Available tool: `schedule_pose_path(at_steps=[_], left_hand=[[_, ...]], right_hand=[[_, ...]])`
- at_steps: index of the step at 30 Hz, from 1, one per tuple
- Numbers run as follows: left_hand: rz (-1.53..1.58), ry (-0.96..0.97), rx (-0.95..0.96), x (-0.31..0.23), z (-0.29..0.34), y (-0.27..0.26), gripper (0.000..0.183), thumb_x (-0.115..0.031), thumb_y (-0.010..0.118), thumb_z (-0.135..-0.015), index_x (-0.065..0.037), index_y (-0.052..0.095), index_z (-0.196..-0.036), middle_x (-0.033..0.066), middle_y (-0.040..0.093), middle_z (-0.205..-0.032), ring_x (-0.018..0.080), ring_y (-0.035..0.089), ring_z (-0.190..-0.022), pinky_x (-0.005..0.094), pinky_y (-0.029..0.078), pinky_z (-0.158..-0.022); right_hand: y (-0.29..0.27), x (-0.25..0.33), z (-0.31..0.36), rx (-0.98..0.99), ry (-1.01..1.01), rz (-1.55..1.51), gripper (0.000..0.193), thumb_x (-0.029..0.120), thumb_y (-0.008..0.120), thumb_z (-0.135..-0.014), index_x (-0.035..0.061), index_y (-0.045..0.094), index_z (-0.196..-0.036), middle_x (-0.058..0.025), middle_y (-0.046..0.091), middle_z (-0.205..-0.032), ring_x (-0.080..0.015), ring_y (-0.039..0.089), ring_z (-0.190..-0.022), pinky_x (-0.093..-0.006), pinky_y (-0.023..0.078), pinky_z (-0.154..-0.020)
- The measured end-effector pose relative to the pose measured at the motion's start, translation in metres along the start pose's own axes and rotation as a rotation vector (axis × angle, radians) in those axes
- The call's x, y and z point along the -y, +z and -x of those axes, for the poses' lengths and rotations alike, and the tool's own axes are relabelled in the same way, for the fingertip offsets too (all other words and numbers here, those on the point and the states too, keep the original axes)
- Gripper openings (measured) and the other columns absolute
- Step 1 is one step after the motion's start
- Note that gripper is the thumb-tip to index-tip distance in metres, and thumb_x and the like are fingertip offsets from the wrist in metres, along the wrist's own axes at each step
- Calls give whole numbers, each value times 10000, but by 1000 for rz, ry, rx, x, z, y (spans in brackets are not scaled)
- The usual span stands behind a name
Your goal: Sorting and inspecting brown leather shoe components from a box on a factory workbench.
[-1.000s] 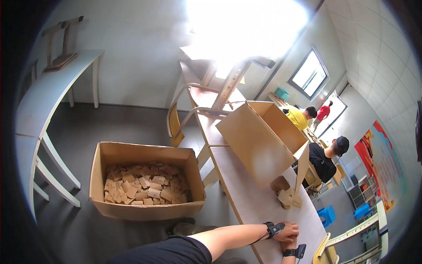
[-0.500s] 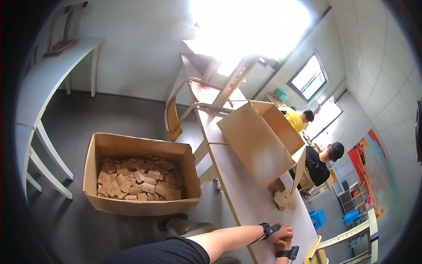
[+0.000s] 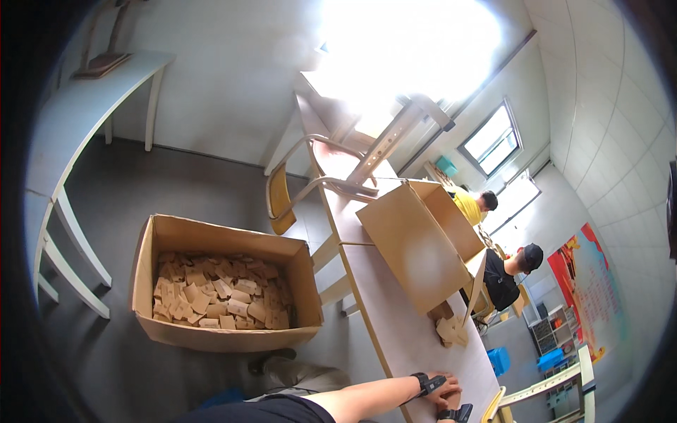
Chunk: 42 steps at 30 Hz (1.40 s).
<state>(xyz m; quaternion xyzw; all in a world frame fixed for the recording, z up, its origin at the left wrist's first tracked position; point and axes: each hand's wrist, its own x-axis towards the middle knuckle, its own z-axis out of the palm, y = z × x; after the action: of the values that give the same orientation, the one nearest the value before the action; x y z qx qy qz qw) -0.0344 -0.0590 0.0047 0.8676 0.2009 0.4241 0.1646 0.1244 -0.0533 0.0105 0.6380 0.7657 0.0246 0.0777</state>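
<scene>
My left hand (image 3: 442,385) rests low on the table, near its right edge, with its fingers laid over my right hand. My right hand (image 3: 449,402) is mostly covered by it, so I cannot make out its fingers. Each wrist wears a black band with a small device. I see nothing held between the hands. Just beyond them lie several small folded cardboard pieces (image 3: 451,331), beside the mouth of a cardboard box (image 3: 416,243) tipped on its side on the long table (image 3: 398,338).
On the floor to the left, a large open carton (image 3: 226,340) holds a heap of small cardboard pieces (image 3: 218,292). An upturned chair (image 3: 282,201) rests on the far table. Two people (image 3: 504,278) sit beyond the table. A chair frame (image 3: 550,386) stands at the lower right.
My view has shifted a little, so the tables and boxes sit slightly differently. My hands remain together on the table, a bit lower and further left in view.
</scene>
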Motion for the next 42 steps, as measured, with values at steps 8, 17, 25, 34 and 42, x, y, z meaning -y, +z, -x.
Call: schedule_pose_path(at_steps=[8,17,25,34,42], left_hand=[[-93,14,19,8,5,29,705,-551,675,-815,-69,600,-1324,191,572,-1393,400,500,-1318,497,401,-1134],[-109,-34,65,-13,22,12,697,-592,615,-871,-95,596,-1359,146,545,-1482,368,467,-1388,513,379,-1146],[-53,-42,147,-53,40,-28,696,-608,560,-920,-121,558,-1417,139,494,-1537,360,468,-1390,506,371,-1149],[-181,-266,113,-56,51,-26,740,-595,534,-949,-46,513,-1444,210,527,-1474,394,507,-1339,527,367,-1126],[-254,-279,187,-67,48,-32,724,-597,457,-991,-104,461,-1521,170,523,-1510,365,502,-1368,516,316,-1173]], right_hand=[[-9,18,11,-10,36,8,600,384,481,-1017,127,382,-1549,-105,260,-1677,-341,123,-1580,-544,156,-1254],[-16,37,27,-12,62,-1,615,385,483,-1015,131,366,-1562,-101,243,-1684,-344,116,-1581,-548,153,-1253],[-14,39,38,-20,89,-27,628,387,486,-1013,136,352,-1573,-97,228,-1691,-348,110,-1582,-551,151,-1253],[-9,44,49,-5,102,-19,644,388,488,-1011,140,336,-1586,-92,211,-1699,-351,104,-1583,-555,148,-1252],[-13,37,66,-1,165,-27,659,389,491,-1009,144,322,-1597,-88,196,-1706,-354,98,-1584,-558,145,-1251]])
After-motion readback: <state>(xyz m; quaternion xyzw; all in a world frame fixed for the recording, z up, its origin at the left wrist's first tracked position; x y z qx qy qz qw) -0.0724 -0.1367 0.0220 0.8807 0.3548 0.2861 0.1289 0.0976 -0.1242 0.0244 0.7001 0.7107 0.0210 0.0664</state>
